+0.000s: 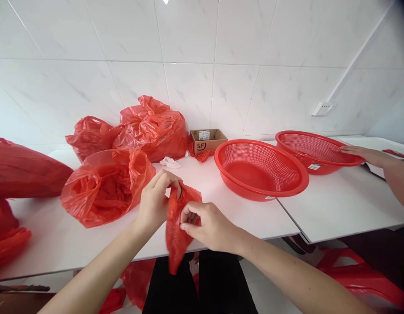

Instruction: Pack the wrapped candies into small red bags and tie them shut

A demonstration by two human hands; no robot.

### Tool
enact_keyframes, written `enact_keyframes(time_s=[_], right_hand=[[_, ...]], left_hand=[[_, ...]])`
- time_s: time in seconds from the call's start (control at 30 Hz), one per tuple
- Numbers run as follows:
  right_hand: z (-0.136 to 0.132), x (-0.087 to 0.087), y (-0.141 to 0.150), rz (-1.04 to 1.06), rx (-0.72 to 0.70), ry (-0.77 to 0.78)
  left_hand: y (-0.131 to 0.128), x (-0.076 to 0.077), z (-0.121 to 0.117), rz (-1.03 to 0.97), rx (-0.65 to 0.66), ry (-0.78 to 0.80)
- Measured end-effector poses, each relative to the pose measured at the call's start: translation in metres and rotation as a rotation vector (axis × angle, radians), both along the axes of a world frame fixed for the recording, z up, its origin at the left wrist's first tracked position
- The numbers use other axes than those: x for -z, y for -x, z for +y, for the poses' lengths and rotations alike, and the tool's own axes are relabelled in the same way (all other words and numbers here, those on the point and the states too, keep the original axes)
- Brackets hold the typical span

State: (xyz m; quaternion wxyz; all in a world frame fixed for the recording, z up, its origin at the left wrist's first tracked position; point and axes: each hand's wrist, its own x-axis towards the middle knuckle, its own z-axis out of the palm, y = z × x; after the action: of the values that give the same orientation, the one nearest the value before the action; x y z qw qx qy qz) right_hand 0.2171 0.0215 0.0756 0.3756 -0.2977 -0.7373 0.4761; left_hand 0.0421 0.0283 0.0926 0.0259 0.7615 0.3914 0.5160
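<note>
Left hand (156, 194) and right hand (210, 224) are pinching a bag (175, 244) between them; hard tugging would be risking tears.

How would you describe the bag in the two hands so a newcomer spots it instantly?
Start at the white table and find the nearer red basin. Left of it, at the table's near edge, the left hand and right hand hold a small red plastic bag. It hangs narrow and crumpled, the only bag in hands; its red neighbours on the table look bulkier.
</note>
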Motion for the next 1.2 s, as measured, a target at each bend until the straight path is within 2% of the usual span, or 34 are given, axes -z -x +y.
enact_keyframes(time_s=[0.17,0.3,0.43,0.57,0.7,0.8,0.87,1.03,1.1,1.2], right_hand=[[0.017,-0.016,-0.012,0.171,0.121,0.032],[0.031,-0.026,-0.011,0.146,-0.026,0.101],[0.033,-0.028,-0.008,0.138,-0.112,0.191],[0.030,-0.041,-0.013,-0.025,-0.088,0.098],[0.026,-0.053,-0.021,-0.205,-0.124,-0.027],[0.022,-0.052,-0.025,-0.280,-0.160,-0.047],[0.019,-0.047,-0.026,-0.292,-0.162,-0.053],[0.009,-0.038,-0.027,-0.275,-0.013,-0.226],[0.008,-0.038,-0.027,-0.227,0.006,-0.197],[0.009,-0.040,-0.026,-0.170,-0.047,-0.094]], left_hand=[[0.005,0.001,0.000,-0.036,0.108,-0.044],[0.005,0.003,-0.002,-0.030,0.166,-0.071],[0.008,0.002,-0.004,0.036,0.146,-0.130],[0.017,-0.003,-0.005,0.137,0.182,-0.019],[0.020,-0.011,-0.009,0.192,0.278,0.125],[0.018,-0.018,-0.015,0.238,0.360,0.227],[0.018,-0.019,-0.017,0.265,0.368,0.251],[0.026,-0.008,-0.017,0.175,0.235,0.226],[0.025,-0.005,-0.017,0.163,0.237,0.212],[0.020,-0.007,-0.018,0.205,0.282,0.159]])
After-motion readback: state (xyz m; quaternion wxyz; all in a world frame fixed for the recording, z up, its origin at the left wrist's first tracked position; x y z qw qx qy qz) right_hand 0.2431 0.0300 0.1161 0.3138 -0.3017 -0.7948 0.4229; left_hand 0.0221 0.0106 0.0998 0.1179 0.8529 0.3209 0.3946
